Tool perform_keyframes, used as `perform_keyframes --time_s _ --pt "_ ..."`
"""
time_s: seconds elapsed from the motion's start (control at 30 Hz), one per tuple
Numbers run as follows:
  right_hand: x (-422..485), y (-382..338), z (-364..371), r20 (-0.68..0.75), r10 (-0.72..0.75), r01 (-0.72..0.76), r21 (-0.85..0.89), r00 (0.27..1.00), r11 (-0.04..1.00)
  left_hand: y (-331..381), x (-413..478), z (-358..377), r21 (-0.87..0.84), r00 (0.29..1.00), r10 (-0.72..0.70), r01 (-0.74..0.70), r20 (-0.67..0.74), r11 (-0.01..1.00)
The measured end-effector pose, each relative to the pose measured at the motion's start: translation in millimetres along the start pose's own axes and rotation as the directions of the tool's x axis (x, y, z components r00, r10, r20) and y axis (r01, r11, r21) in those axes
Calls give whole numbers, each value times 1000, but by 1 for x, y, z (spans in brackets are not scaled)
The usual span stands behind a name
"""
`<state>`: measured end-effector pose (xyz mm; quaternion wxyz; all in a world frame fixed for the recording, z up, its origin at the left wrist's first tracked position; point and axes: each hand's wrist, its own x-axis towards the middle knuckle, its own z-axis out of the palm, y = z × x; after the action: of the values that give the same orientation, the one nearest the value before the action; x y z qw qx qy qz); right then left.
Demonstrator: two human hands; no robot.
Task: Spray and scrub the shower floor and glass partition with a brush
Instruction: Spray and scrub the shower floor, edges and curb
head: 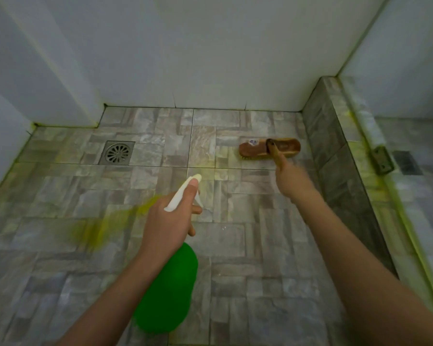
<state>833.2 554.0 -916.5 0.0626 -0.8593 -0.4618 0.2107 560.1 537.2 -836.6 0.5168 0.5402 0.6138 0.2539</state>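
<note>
Head view | left hand (168, 221) grips spray bottle (168, 288); right hand (289, 182) holds brush (269, 147) at 1 o'clock | floor (60, 196) scrub apparently just starting; glass partition (405, 58) seemingly undone

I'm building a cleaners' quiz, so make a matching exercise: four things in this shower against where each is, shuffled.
1 spray bottle
2 scrub brush
3 floor drain
4 yellow patch

A by the curb, in the right hand
B set in the shower floor, far left
C in the left hand
D smeared left of the spray bottle

Pairs: 1-C, 2-A, 3-B, 4-D
</note>
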Motion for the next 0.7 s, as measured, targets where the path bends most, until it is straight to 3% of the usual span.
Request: perform_keyframes --time_s 0.13,0.33,0.43,0.57,0.7 --pt "-100 28 16 -21 92 -88 137 996 987 8 6 12 -21 1000 -20 20 18 1000" --pt "36 16 -17 -48 43 -42 19 998 999 22 20 23 -39 999 4 -3 35 999" --pt "22 31 -17 -23 54 -55 -26 998 998 26 25 24 -74 998 34 -30 52 997" --pt "-52 31 8 -53 144 -136 138 988 981 28 35 22 -110 997 28 -20 68 994" --pt "57 13 -8 -153 99 -88 77 983 993 26 45 23 -94 996 44 -37 79 995"
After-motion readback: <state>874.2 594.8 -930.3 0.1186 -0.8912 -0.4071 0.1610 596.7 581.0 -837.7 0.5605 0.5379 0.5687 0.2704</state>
